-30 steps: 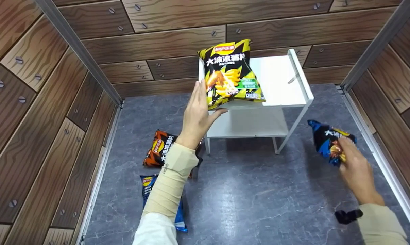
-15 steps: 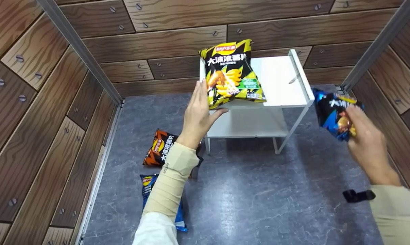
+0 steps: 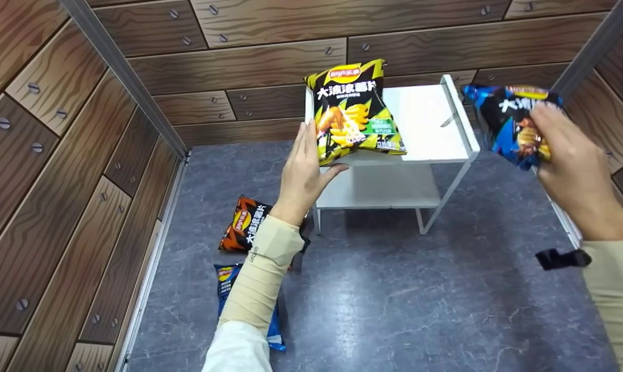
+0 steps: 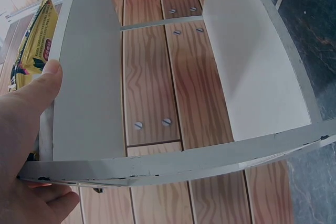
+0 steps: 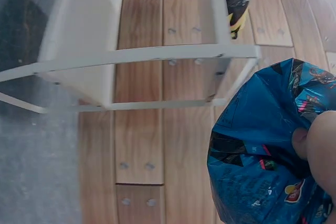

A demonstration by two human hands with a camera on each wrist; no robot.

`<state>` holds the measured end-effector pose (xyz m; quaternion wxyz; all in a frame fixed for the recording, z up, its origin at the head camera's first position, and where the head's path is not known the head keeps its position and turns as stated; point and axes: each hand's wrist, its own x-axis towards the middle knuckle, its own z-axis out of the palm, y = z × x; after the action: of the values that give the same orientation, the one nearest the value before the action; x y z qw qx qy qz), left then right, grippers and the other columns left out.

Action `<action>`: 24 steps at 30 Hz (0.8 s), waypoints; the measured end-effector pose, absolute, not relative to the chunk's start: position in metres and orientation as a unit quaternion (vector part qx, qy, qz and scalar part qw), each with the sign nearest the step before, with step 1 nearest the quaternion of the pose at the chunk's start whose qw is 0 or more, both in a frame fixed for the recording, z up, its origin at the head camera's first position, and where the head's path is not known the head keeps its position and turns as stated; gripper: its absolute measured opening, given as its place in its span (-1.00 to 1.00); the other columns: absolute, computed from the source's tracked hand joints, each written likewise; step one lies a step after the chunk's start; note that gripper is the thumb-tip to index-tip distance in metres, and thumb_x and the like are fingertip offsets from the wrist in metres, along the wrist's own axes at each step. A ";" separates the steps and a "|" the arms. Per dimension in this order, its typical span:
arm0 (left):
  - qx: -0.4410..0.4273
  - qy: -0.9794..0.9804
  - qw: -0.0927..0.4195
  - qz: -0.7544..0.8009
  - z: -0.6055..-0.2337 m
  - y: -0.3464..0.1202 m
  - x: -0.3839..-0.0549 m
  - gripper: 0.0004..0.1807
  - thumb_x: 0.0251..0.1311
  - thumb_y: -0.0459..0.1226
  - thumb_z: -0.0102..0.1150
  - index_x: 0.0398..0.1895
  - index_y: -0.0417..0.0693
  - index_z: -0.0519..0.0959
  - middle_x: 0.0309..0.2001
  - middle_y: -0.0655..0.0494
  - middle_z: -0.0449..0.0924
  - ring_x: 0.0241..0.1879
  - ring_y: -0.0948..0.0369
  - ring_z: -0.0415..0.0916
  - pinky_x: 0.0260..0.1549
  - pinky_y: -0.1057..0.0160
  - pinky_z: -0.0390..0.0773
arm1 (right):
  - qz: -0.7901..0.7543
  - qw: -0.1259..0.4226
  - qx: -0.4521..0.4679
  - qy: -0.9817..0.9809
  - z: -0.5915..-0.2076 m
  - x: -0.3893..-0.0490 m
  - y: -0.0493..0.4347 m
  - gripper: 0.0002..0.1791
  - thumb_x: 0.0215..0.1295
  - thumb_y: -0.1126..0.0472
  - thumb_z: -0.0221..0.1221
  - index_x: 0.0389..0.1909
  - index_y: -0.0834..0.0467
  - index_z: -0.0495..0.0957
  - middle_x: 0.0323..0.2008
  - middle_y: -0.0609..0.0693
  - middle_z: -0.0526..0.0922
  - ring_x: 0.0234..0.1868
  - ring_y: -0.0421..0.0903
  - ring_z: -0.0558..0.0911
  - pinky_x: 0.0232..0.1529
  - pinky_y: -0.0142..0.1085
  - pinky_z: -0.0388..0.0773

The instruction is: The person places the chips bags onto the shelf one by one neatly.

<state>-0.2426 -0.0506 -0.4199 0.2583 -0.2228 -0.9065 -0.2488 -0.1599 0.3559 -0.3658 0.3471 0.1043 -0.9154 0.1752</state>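
My left hand (image 3: 302, 173) grips the front left corner of a white two-tier side table (image 3: 425, 124), thumb along the front and fingers on the left end. In the left wrist view the thumb lies by the tabletop edge. A yellow-and-black bag of potato chips (image 3: 350, 113) lies on the left part of the tabletop, right beside that hand. My right hand (image 3: 575, 155) pinches a blue-and-black chip bag (image 3: 518, 121) in the air, just right of the table's raised right end. In the right wrist view this crinkled bag (image 5: 257, 150) covers much of the fingers.
On the floor left of the table lie an orange-and-black chip bag (image 3: 243, 225) and a blue chip bag (image 3: 275, 328), both partly hidden by the left arm. Wood-patterned walls (image 3: 270, 67) enclose the grey floor (image 3: 373, 299) on three sides. The table's lower shelf (image 3: 378, 188) shows underneath.
My right hand has raised the blue-and-black chip bag from low beside the table to about tabletop height. The left hand and the yellow-and-black bag stay in place.
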 end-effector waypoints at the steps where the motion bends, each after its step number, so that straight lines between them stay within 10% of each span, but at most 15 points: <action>1: -0.223 -0.906 0.258 -0.250 -0.420 -0.051 -0.243 0.23 0.02 0.20 0.34 0.52 -0.40 -0.02 0.51 -0.25 0.13 0.54 -0.03 0.04 0.52 0.20 0.10 | 0.173 0.348 0.107 -0.915 -0.361 -0.161 0.354 -0.17 -0.03 0.69 0.06 0.35 0.12 0.44 0.35 0.15 0.47 0.38 0.17 0.44 0.45 -0.07 0.31; 24: -0.220 -0.906 0.258 -0.254 -0.420 -0.050 -0.243 0.22 0.01 0.19 0.35 0.52 -0.39 0.00 0.50 -0.27 0.13 0.54 -0.03 0.04 0.51 0.19 0.11 | 0.179 0.335 0.217 -0.899 -0.326 -0.202 0.276 -0.15 -0.08 0.70 0.16 0.34 0.18 0.44 0.37 0.10 0.46 0.39 0.11 0.44 0.38 -0.01 0.38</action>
<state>-0.2428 -0.0503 -0.4204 0.2580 -0.2202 -0.9058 -0.2539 -0.2021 0.2764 -0.3259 0.3352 0.2174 -0.8990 0.1792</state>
